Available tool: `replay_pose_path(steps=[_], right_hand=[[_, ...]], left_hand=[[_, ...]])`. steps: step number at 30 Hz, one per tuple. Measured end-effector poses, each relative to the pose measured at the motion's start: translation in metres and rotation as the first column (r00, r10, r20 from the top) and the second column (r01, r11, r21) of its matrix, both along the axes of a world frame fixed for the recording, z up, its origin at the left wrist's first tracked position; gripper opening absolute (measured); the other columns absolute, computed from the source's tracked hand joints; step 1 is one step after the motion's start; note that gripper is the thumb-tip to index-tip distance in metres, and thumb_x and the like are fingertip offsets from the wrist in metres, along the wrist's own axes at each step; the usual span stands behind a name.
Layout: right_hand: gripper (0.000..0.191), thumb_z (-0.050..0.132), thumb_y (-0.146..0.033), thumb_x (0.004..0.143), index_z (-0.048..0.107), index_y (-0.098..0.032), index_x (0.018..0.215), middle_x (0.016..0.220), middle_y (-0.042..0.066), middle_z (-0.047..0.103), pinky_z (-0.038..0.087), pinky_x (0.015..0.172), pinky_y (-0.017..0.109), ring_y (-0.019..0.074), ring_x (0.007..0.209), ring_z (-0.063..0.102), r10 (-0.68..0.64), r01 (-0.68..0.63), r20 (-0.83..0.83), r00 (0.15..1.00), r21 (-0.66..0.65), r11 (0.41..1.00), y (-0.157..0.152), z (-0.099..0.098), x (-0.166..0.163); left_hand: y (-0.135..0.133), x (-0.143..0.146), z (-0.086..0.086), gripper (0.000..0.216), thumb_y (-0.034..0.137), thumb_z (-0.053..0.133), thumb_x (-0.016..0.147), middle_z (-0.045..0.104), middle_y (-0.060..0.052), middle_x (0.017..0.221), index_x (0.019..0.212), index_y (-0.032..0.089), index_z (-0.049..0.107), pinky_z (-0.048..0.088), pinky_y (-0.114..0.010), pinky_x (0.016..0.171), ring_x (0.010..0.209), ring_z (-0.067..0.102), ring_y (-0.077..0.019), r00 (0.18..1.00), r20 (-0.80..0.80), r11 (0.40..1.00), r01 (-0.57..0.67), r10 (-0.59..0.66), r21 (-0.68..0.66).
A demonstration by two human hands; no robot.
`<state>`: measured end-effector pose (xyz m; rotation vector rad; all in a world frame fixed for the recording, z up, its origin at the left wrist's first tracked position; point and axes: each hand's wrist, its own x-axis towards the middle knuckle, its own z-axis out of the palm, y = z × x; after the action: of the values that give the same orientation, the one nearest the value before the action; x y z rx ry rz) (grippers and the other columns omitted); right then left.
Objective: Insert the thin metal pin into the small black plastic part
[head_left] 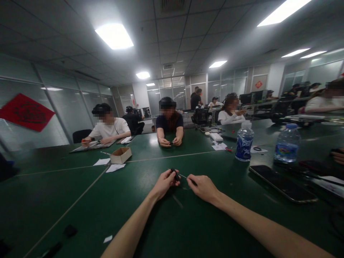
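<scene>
Near the middle of the green table point(150, 215), my left hand point(164, 183) is closed on a small black part point(175, 174), pinched between thumb and fingers. What kind of part it is cannot be made out. My right hand point(202, 186) grips the dark handle of a screwdriver point(183, 176). Its thin metal shaft points left towards the black part. Whether the tip touches the part is too small to tell. My fingers cover most of the handle.
A phone point(281, 182) lies at the right, with a blue-labelled bottle point(244, 141) and a water bottle point(287, 143) behind it. An open cardboard box point(120, 156) stands left among paper sheets point(115, 167). A white scrap point(108, 239) lies front left. Opposite sits a person point(169, 123).
</scene>
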<state>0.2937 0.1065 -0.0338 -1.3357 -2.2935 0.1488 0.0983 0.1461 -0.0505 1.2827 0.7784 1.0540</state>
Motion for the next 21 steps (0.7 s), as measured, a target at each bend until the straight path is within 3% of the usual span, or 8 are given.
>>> replay_pose_path(steps=[11, 21], right_hand=[[0.030, 0.034, -0.029, 0.093, 0.061, -0.019, 0.088, 0.075, 0.002, 0.065, 0.041, 0.059, 0.020, 0.0123, 0.063, 0.060, 0.026, -0.028, 0.074, 0.997, 0.019, 0.999, -0.0011, 0.0023, -0.0010], [0.027, 0.035, -0.028, 0.093, 0.061, -0.021, 0.089, 0.075, 0.002, 0.066, 0.038, 0.057, 0.020, 0.0128, 0.064, 0.061, -0.028, 0.015, 0.178, 0.984, 0.076, 0.997, -0.0037, 0.0041, -0.0041]], left_hand=[[0.0007, -0.0009, -0.0009, 0.052, 0.048, 0.068, 0.073, 0.060, -0.007, 0.086, 0.109, 0.014, 0.054, 0.044, -0.022, 0.060, 0.065, 0.058, -0.0116, 0.997, 0.073, 0.999, -0.038, 0.038, -0.006], [0.0009, -0.0021, -0.0012, 0.048, 0.048, 0.068, 0.073, 0.061, -0.007, 0.090, 0.108, 0.015, 0.057, 0.044, -0.023, 0.072, 0.077, 0.058, -0.0136, 0.997, 0.032, 0.995, -0.076, 0.074, 0.058]])
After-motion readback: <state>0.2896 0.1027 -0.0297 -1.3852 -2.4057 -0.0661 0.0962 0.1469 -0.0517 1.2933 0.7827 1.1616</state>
